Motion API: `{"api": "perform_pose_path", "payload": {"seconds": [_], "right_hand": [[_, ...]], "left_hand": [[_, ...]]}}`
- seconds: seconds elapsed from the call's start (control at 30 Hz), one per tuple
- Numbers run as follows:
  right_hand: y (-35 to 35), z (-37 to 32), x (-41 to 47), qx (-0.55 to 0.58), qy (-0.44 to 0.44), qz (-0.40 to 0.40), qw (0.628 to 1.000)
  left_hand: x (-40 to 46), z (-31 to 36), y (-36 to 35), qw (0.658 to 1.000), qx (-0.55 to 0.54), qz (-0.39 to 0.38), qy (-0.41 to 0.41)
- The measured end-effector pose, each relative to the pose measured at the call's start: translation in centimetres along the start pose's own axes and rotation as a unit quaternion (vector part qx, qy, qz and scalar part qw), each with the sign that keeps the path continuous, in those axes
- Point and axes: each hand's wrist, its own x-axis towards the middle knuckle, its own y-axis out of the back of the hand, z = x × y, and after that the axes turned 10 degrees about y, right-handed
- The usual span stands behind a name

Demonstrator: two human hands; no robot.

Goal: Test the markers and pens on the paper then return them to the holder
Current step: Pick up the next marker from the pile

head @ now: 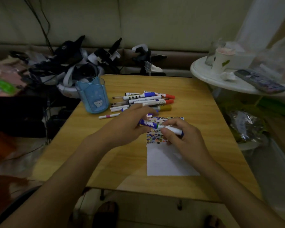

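Blue and white, the marker (161,126) is lying across both hands just above the paper (169,160). The left hand (127,127) is curling its fingers round the blue end, and the right hand (183,137) is pinching the white barrel between thumb and fingers. Whether the cap is coming off or going on, I cannot tell.

Judging from the paper, testing is well along: its far half is crowded with small coloured dabs in rows, while the near half is showing bare white. Returning seems not to have begun, though. The holder (93,96), a clear blue cup standing at the far left of the table (105,170), is looking empty, as far as its see-through wall shows. The pile of pens (145,100) is lying just beside it, to its right, with red and gold caps pointing right, and one thin white pen (109,116) is lying apart, nearer the person. So probably everything is waiting to go back in the cup, this marker included.

Nothing is standing between the hands and the holder; the loose pile is sitting near the path and could be knocked. Beyond the table a heap of dark straps and devices (76,63) is crowding the holder's far side. To the right, a round white table (204,74) is carrying a paper cup (221,60) and a phone (260,81).
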Motion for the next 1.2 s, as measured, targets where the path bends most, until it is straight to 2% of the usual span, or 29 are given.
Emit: {"api": "perform_pose_path", "payload": {"seconds": [0.3, 0.53, 0.77, 0.97, 1.2], "right_hand": [[-1.8, -2.8, -0.1, -0.06, 0.065, -0.041, 0.995], [-5.9, -5.2, -0.6, -0.11, 0.117, -0.085, 0.983], [-9.1, -7.2, -0.9, -0.105, 0.147, -0.122, 0.976], [-12.4, -8.8, -1.0, -0.088, 0.162, -0.149, 0.971], [-14.6, -10.0, -1.6, -0.084, 0.162, -0.184, 0.966]], "left_hand": [[-6.7, -0.1, 3.6, 0.996, 0.006, 0.066, 0.055], [-15.9, -4.2, 8.1, 0.979, 0.019, 0.115, 0.166], [-25.8, -9.6, 10.0, 0.945, 0.034, 0.177, 0.273], [-30.3, -13.1, 7.4, 0.918, 0.097, 0.155, 0.352], [-30.9, -14.8, 5.6, 0.908, 0.119, 0.129, 0.38]]}}
